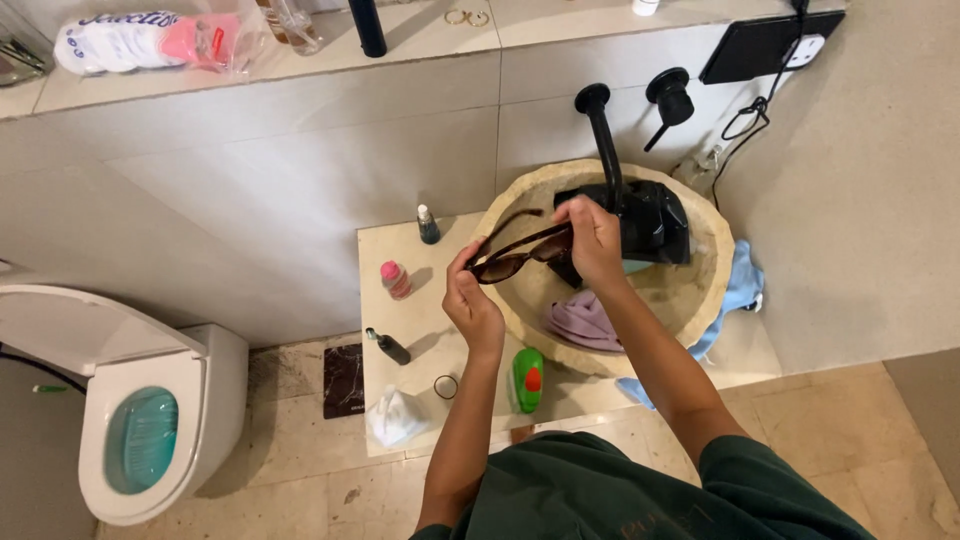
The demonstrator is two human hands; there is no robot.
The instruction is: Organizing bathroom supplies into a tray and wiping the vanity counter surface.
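A clear plastic package (150, 40) with white, blue and pink contents lies on the tiled ledge (420, 35) at upper left. A dark flat screen (768, 44) leans on the wall at upper right.

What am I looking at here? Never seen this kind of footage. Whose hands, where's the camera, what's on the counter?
No machine: one camera worn on a person's head, looking down at their own bare hands. The left hand and right hand hold a pair of dark sunglasses over a stone sink with a black tap. A purple cloth lies in the sink. On the counter stand small bottles, a green bottle and a white bag. A toilet is on the left.
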